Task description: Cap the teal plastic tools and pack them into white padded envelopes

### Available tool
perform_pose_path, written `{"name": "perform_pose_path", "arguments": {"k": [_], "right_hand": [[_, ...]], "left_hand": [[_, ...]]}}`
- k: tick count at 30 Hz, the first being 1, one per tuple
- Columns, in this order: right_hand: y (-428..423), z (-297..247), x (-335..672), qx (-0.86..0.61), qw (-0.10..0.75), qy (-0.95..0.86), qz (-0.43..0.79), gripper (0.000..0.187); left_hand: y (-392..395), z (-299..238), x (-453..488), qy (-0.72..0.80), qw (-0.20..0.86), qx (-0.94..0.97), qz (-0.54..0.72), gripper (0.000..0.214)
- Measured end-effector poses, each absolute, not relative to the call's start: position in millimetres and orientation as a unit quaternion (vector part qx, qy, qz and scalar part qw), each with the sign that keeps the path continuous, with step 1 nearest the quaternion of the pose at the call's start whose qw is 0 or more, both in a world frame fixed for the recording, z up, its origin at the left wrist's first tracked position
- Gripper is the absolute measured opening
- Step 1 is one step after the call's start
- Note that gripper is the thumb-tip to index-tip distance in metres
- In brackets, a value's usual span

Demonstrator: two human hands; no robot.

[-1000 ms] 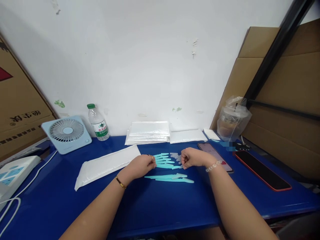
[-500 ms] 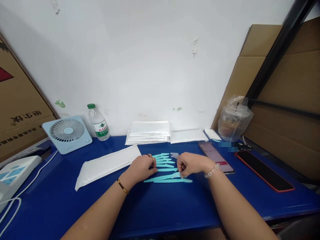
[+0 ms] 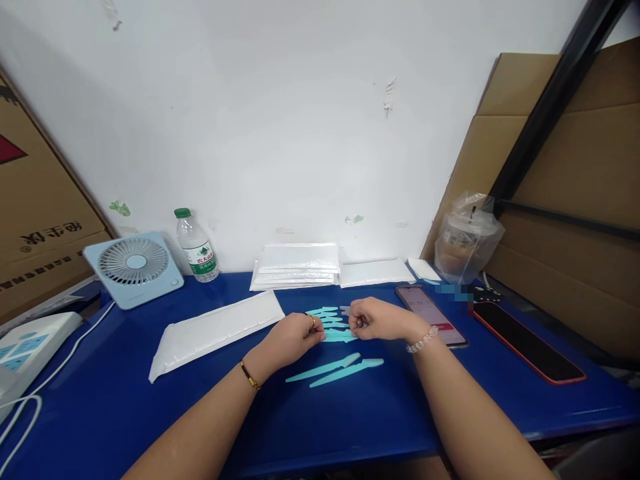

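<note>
Several teal eyebrow razors (image 3: 327,321) lie in a row across the middle of the blue table (image 3: 280,427). My left hand (image 3: 296,337) is closed, thumb and fingertips pinched at the left end of the nearest razor (image 3: 341,335) in that row. On its other end, the fingers of my right hand (image 3: 380,320) are closed too. Two more razors (image 3: 335,371) lie slanted and apart, nearer to me, with pale heads to the right. Small translucent pieces (image 3: 345,310) show beside my right hand, partly hidden by it.
A white padded envelope (image 3: 215,333) lies left of my left hand. Stacked envelopes (image 3: 297,267) stand by the wall. Further left are a water bottle (image 3: 197,247) and a fan (image 3: 135,267). On the right lie two phones (image 3: 434,317) near a bagged drink cup (image 3: 465,243).
Both hands have shifted slightly, bringing one razor up against the row. The two loose razors now lie nearer to me, slanted and separated. My left hand moved a little to the right.
</note>
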State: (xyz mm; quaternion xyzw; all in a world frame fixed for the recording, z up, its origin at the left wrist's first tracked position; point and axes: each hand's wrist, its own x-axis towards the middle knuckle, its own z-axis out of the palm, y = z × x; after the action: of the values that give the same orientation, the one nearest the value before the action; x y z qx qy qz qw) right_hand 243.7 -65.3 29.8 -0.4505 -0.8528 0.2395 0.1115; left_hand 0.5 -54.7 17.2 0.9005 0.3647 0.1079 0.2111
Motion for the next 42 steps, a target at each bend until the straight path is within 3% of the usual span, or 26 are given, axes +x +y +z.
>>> {"name": "perform_pose_path", "arguments": {"k": [6, 10, 15, 18, 26, 31, 33, 35, 38, 42], "right_hand": [[-61, 33, 261, -0.541, 0.114, -0.806, 0.211, 0.009], [-64, 35, 255, -0.491, 0.138, -0.831, 0.222, 0.011], [-70, 29, 232, -0.411, 0.052, -0.868, 0.272, 0.021], [-71, 23, 224, -0.426, 0.017, -0.864, 0.267, 0.017], [-63, 26, 242, -0.465, 0.088, -0.851, 0.227, 0.006], [-62, 32, 258, -0.509, 0.118, -0.818, 0.242, 0.013], [-67, 36, 255, -0.493, 0.095, -0.826, 0.254, 0.019], [-74, 38, 247, -0.483, 0.033, -0.83, 0.278, 0.022], [-81, 34, 232, -0.491, -0.059, -0.816, 0.299, 0.02], [-83, 32, 224, -0.466, -0.042, -0.831, 0.3, 0.017]], "left_hand": [[-36, 6, -8, 0.423, 0.149, 0.884, 0.131, 0.023], [-34, 2, -9, 0.424, 0.133, 0.884, 0.146, 0.02], [-42, 9, -5, 0.398, 0.166, 0.89, 0.148, 0.017], [-52, 15, -2, 0.344, 0.224, 0.906, 0.103, 0.025], [-47, 12, -2, 0.376, 0.177, 0.903, 0.108, 0.021], [-34, 4, -5, 0.393, 0.149, 0.89, 0.176, 0.035], [-32, -2, -4, 0.385, 0.142, 0.894, 0.181, 0.057], [-31, -8, -3, 0.379, 0.144, 0.898, 0.171, 0.065], [-32, -12, -2, 0.377, 0.161, 0.899, 0.158, 0.054], [-38, -6, -3, 0.362, 0.194, 0.9, 0.146, 0.041]]}}
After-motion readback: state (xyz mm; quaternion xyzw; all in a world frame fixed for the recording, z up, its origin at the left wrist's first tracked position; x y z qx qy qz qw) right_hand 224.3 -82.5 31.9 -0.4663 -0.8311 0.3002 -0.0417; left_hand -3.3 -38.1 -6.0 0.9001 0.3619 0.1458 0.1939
